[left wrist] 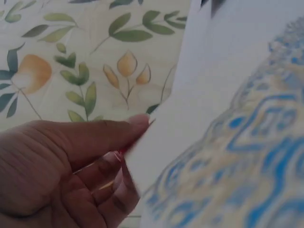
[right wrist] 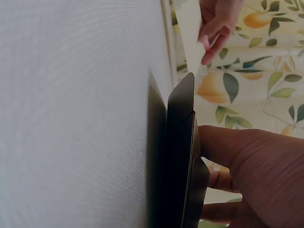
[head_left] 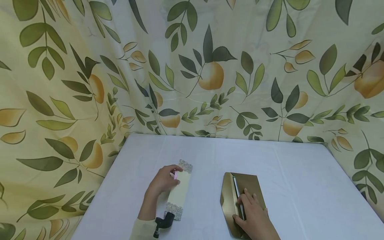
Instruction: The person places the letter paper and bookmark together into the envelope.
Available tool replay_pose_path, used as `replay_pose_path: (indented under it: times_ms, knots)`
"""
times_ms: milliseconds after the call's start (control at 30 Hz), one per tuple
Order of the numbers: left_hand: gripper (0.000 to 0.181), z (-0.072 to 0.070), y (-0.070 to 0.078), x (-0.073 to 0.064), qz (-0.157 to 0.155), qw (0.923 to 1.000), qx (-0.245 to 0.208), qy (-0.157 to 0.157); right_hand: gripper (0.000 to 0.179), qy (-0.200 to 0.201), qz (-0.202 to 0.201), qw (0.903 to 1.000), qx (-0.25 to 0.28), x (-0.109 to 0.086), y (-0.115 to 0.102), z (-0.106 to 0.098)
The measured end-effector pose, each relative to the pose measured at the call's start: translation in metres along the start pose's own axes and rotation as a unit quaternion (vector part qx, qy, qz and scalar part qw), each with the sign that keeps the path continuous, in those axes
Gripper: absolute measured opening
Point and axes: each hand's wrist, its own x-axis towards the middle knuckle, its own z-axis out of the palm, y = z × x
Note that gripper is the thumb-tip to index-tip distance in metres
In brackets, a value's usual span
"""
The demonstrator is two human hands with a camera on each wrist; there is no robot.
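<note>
My left hand point(head_left: 165, 180) pinches the left edge of a long cream card point(head_left: 180, 191) with grey patterned bands at both ends. A bit of pink shows between the thumb and fingers; what it is I cannot tell. Close up in the left wrist view, thumb and fingers meet at the card's pale edge, beside a blue and tan pattern point(left wrist: 266, 142). On the right, my right hand point(head_left: 252, 211) holds a gold envelope point(head_left: 250, 181) at its opening, flap folded out to the left. A white edge shows inside the opening. In the right wrist view, the thumb lies against the envelope's edge.
A white cloth point(head_left: 207, 160) covers the table under both hands. Curtains point(head_left: 186, 100) printed with fruit and leaves hang behind and along the left side. At the left wrist sits a black mount point(head_left: 165, 220), overlapping the card's near end.
</note>
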Motion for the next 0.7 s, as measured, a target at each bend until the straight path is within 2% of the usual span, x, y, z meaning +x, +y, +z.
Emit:
replay_pose_path:
  times_ms: [133,333,533,700]
  knots:
    - [0.041,0.013,0.007,0.004,0.020,0.9974,-0.063,-0.031,0.039,-0.003,0.003,1.0000,-0.001,0.000,0.000,-0.001]
    - [0.041,0.033,0.023,0.004,0.037,0.9908,-0.107,-0.073,0.041,0.001,0.005,1.0000,-0.005,0.000,-0.002,-0.001]
    - [0.048,0.043,0.029,0.004,0.026,0.9810,-0.163,-0.101,0.041,-0.001,0.009,1.0000,-0.001,0.001,-0.002,-0.001]
    - [0.049,0.056,0.037,0.005,0.023,0.9830,-0.147,-0.108,0.040,-0.005,0.018,0.9998,-0.003,0.002,-0.003,-0.001]
